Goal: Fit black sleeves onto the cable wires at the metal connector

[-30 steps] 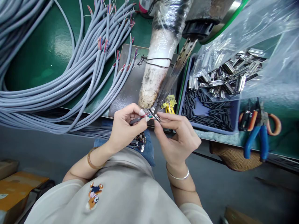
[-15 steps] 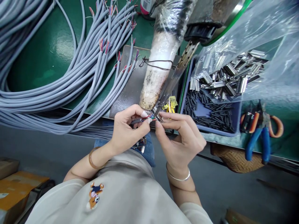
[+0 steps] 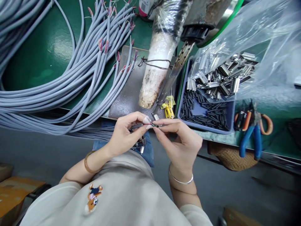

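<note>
Wires (image 3: pixel 152 125) between left hand (image 3: pixel 125 133) and right hand (image 3: pixel 181 141) sit lower than before.

connector (image 3: pixel 155 117): shiny metal | cables (image 3: pixel 58 90): smooth plastic | tabletop (image 3: pixel 53 50): glossy, smooth

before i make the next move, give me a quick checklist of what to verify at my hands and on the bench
1. Coloured wires held: ok, pinched in the left hand.
2. Right hand at the wires: ok, fingertips are there; firmness of grip cannot tell.
3. Wire ends properly placed: cannot tell, too small and partly covered.
4. Fingers apart from the metal tube's tip: ok, a gap shows.
5. Tube cool: cannot tell.
6. Blue-handled pliers fully on the bench: not ok, handle ends show past its edge.
</note>
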`<state>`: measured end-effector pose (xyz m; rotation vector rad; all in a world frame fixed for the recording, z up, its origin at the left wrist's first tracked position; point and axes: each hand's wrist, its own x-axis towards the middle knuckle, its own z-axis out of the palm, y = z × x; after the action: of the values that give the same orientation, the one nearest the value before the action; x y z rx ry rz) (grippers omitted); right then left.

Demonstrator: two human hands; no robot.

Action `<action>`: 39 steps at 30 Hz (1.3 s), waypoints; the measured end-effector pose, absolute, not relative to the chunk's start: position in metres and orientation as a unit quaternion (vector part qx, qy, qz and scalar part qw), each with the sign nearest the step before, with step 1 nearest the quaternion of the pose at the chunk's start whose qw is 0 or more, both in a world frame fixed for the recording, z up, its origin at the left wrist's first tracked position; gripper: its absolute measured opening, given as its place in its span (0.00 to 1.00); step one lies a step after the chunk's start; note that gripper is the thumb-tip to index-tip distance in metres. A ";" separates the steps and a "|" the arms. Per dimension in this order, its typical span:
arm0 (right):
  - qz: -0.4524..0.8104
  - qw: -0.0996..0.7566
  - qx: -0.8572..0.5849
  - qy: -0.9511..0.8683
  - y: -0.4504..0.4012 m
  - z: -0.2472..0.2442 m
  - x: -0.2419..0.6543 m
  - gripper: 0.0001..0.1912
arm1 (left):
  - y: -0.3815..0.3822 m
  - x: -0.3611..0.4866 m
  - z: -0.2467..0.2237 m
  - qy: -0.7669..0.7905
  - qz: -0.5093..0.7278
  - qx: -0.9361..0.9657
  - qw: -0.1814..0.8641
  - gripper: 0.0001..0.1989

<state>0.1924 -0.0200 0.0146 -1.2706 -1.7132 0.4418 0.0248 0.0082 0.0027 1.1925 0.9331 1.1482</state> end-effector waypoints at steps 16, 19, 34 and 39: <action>0.006 0.577 -0.522 -0.628 -0.025 -0.006 0.199 0.16 | 0.014 0.027 0.003 0.436 0.503 0.418 0.618 0.11; 0.021 0.493 -0.512 -0.703 -0.027 -0.005 0.190 0.13 | 0.014 0.028 0.005 0.434 0.512 0.425 0.607 0.11; 0.020 0.492 -0.522 -0.697 -0.012 -0.005 0.183 0.11 | 0.018 0.036 0.010 0.460 0.529 0.441 0.560 0.15; 0.020 0.495 -0.516 -0.699 -0.011 0.000 0.183 0.12 | 0.018 0.035 0.012 0.456 0.536 0.454 0.546 0.17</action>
<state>0.1829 -0.0110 -0.0004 -1.2499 -1.6945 0.0478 0.0353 0.0180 0.0123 1.0767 1.0808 1.2706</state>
